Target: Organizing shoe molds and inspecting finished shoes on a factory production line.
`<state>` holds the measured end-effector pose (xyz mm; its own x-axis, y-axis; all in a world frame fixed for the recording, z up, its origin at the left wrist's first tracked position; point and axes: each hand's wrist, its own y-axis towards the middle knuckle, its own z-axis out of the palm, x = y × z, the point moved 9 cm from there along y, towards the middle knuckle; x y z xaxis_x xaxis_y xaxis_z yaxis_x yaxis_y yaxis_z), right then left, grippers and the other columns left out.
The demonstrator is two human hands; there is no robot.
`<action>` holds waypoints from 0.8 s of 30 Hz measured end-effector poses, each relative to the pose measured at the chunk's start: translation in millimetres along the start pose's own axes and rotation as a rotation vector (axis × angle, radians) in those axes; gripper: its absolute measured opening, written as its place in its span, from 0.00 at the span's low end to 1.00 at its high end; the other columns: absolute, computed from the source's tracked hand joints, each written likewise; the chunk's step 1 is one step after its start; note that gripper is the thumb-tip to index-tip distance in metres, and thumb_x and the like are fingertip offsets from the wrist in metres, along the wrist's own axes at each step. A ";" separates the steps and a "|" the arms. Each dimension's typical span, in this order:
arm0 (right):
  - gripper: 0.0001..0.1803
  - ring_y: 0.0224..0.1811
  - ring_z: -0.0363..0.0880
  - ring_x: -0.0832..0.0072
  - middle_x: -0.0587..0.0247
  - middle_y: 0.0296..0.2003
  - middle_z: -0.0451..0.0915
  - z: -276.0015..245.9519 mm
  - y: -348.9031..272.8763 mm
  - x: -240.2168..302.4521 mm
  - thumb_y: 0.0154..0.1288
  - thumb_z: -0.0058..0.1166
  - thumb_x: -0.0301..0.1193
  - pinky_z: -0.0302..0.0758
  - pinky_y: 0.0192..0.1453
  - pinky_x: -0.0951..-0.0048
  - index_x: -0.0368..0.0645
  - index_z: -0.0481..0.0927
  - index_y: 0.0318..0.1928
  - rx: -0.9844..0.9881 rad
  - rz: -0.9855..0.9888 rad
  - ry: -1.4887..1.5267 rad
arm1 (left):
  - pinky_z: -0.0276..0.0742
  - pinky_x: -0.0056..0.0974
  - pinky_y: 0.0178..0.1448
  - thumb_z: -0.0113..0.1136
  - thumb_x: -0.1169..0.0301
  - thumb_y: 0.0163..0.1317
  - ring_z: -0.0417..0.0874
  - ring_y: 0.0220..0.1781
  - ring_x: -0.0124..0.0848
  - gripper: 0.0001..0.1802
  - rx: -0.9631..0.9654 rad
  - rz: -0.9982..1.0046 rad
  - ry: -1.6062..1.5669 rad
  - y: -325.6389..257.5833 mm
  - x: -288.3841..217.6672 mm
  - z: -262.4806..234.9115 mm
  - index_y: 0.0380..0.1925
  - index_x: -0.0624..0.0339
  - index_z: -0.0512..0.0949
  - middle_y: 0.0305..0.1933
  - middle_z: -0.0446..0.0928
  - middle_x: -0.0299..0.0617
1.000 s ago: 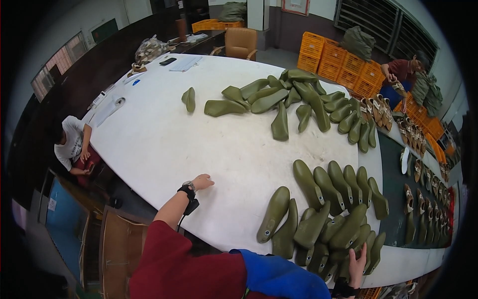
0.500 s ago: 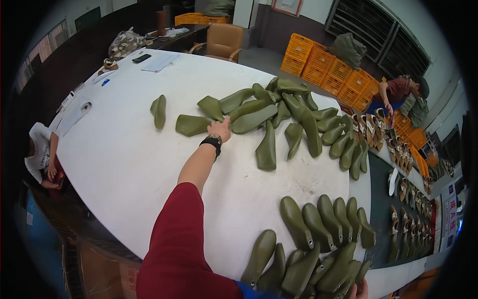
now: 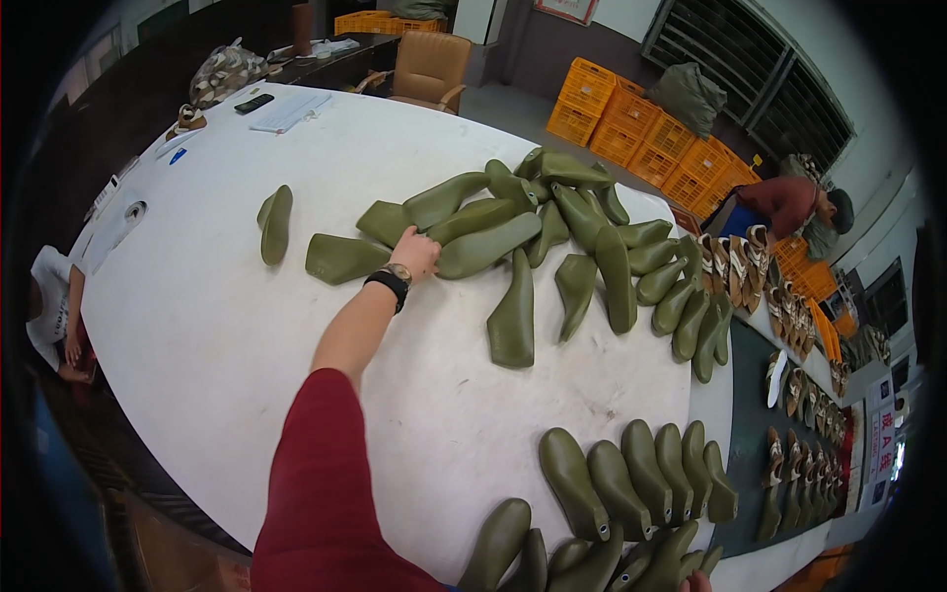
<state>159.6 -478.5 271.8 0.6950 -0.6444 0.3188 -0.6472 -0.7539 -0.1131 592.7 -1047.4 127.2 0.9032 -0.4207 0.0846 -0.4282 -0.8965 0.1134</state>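
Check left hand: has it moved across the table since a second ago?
Yes. The left hand went from the near table edge outward to the far pile of green lasts.

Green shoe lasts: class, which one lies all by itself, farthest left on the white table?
The narrow last left of the left hand; it touches no other, while the others lie heaped or in rows.

About thirty olive-green shoe lasts (image 3: 515, 314) lie on the white table (image 3: 217, 335) (some overlap), plus one chair (image 3: 429, 67).
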 end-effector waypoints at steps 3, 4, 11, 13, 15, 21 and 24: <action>0.15 0.46 0.79 0.66 0.48 0.43 0.80 6.4 5.2 16.6 0.67 0.48 0.28 0.73 0.51 0.70 0.30 0.74 0.50 0.035 -0.036 0.086 | 0.72 0.39 0.54 0.64 0.61 0.53 0.82 0.37 0.34 0.14 -0.363 -0.149 -0.678 -51.0 22.2 -79.1 0.34 0.60 0.79 0.34 0.81 0.43; 0.15 0.47 0.78 0.67 0.50 0.44 0.79 10.3 8.7 29.8 0.67 0.49 0.28 0.73 0.51 0.71 0.31 0.75 0.50 0.056 -0.114 0.152 | 0.74 0.37 0.51 0.63 0.61 0.55 0.82 0.36 0.32 0.15 -0.484 -0.243 -1.022 -73.6 38.8 -96.3 0.37 0.61 0.79 0.35 0.81 0.42; 0.22 0.49 0.77 0.68 0.53 0.51 0.75 108.3 10.0 140.8 0.67 0.47 0.27 0.74 0.54 0.71 0.34 0.64 0.60 0.774 -0.176 0.985 | 0.74 0.41 0.55 0.45 0.49 0.67 0.77 0.49 0.36 0.26 -0.310 -0.197 -2.701 -185.4 -58.4 -114.7 0.45 0.63 0.73 0.46 0.77 0.43; 0.28 0.57 0.72 0.66 0.55 0.56 0.71 139.7 -20.9 165.5 0.67 0.50 0.36 0.71 0.59 0.66 0.38 0.60 0.63 1.097 -0.030 1.204 | 0.74 0.43 0.54 0.40 0.44 0.66 0.77 0.46 0.38 0.28 -0.231 -0.063 -2.733 -214.7 -105.9 -128.9 0.42 0.60 0.73 0.42 0.76 0.45; 0.30 0.58 0.71 0.66 0.56 0.57 0.70 149.7 -38.6 178.2 0.67 0.51 0.38 0.70 0.60 0.65 0.39 0.60 0.64 1.239 0.007 1.317 | 0.73 0.44 0.54 0.39 0.44 0.67 0.76 0.47 0.39 0.28 -0.069 -0.190 -2.798 -239.6 -150.2 -126.6 0.42 0.59 0.71 0.42 0.75 0.44; 0.27 0.52 0.75 0.73 0.60 0.53 0.75 163.4 -82.6 145.7 0.65 0.54 0.37 0.73 0.55 0.69 0.37 0.67 0.60 1.355 0.408 1.431 | 0.69 0.44 0.60 0.45 0.45 0.65 0.73 0.54 0.37 0.29 0.467 0.186 -2.851 -275.8 -206.1 -128.2 0.51 0.59 0.69 0.47 0.74 0.44; 0.29 0.53 0.75 0.73 0.61 0.52 0.76 158.4 -76.3 127.3 0.61 0.58 0.39 0.71 0.58 0.68 0.36 0.69 0.58 1.142 0.259 1.291 | 0.67 0.38 0.62 0.56 0.57 0.64 0.70 0.59 0.31 0.30 0.353 0.134 -1.950 -246.0 -141.0 -59.6 0.62 0.59 0.63 0.55 0.73 0.43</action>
<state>347.1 -523.2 171.9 -0.4254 -0.6741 0.6038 0.2313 -0.7260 -0.6476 569.0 -759.3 146.4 -0.2200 0.1883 -0.9572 -0.6814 -0.7318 0.0126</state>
